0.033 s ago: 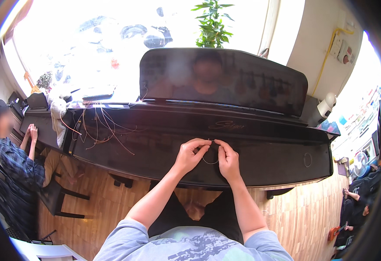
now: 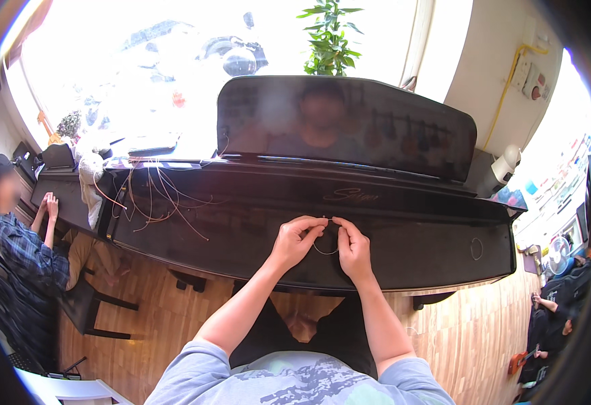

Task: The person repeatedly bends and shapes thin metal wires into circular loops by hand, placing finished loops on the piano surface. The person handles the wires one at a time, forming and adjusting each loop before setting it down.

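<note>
Above the closed black lid of a piano (image 2: 403, 253), my left hand (image 2: 297, 240) and my right hand (image 2: 354, 247) almost meet at the fingertips. Both are closed in a pinch on a thin, pale wire (image 2: 326, 253), whose curve hangs as a loop between them. The ends of the wire are too small to make out clearly. Farther right on the lid lies another thin ring of wire (image 2: 477, 248), apart from my hands.
Loose coppery wires (image 2: 162, 209) spread across the lid's left part. The glossy music desk (image 2: 356, 128) stands upright behind. A white camera-like device (image 2: 508, 162) sits at the right end. Someone in a plaid shirt (image 2: 29, 246) sits at far left; other people are at far right.
</note>
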Tool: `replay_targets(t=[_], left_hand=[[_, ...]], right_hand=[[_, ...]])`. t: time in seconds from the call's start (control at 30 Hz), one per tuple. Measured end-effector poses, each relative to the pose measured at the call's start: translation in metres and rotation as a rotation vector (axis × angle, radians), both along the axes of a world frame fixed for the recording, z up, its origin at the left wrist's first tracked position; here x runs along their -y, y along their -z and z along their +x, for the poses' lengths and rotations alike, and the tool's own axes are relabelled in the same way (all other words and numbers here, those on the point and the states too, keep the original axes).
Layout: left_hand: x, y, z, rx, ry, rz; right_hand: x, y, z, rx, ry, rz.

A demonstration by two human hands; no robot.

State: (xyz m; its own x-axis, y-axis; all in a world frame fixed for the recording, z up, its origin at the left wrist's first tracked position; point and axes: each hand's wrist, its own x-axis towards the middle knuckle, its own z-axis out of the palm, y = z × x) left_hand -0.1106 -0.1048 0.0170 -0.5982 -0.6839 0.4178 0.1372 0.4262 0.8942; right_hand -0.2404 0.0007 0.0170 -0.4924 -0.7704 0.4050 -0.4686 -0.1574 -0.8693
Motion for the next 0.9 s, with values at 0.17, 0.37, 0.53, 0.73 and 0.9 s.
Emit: replay_targets(t=[0.17,0.37,0.53,0.73,0.9], left_hand=[[-0.003,-0.006,0.001,0.019,0.065,0.226],[0.002,0.007,0.004,-0.011,0.242,0.257],[0.006,0.000,0.010,-0.030,0.428,0.477],[0.000,-0.003,0.010,-0.139,0.401,0.406],[0.001,0.003,0.004,-0.133,0.271,0.303]], right_hand=[[0.000,-0.001,-0.001,-0.027,0.004,0.004],[0.000,-0.001,0.000,-0.026,0.001,-0.016],[0.000,-0.001,0.000,-0.067,0.001,-0.011],[0.000,-0.002,0.000,-0.059,-0.004,-0.024],[-0.001,-0.001,-0.001,-0.074,0.009,-0.046]])
